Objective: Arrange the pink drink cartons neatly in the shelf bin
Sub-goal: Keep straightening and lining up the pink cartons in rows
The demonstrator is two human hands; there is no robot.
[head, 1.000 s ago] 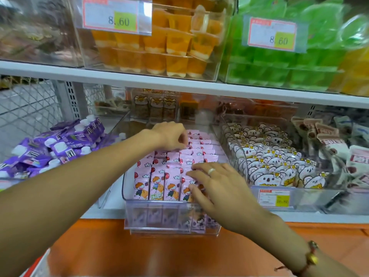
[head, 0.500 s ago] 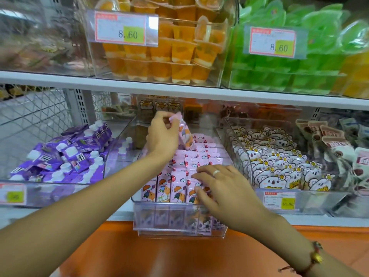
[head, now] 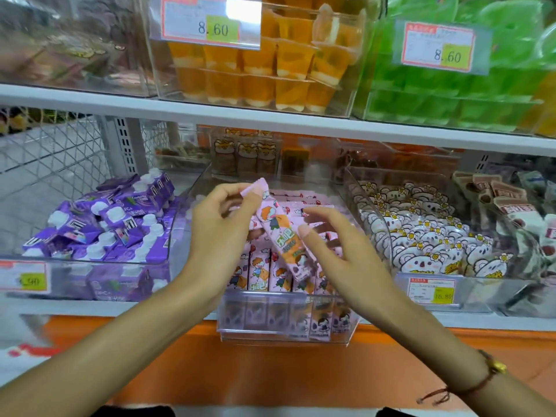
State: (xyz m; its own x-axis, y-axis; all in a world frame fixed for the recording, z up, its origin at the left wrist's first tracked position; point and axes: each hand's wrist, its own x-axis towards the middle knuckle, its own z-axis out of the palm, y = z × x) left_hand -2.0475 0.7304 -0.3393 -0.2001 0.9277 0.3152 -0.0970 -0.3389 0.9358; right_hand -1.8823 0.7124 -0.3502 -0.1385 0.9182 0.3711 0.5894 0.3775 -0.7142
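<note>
One pink carton (head: 281, 233), pinched at its top end by the left hand (head: 221, 224), slants down-right above the bin (head: 285, 323); right hand (head: 334, 251) spread, released.

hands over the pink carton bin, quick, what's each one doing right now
Left hand: pinches the top end of one slim pink cartoon-printed drink carton, lifted and tilted above the bin.
Right hand: open, fingers spread, holding nothing.
</note>
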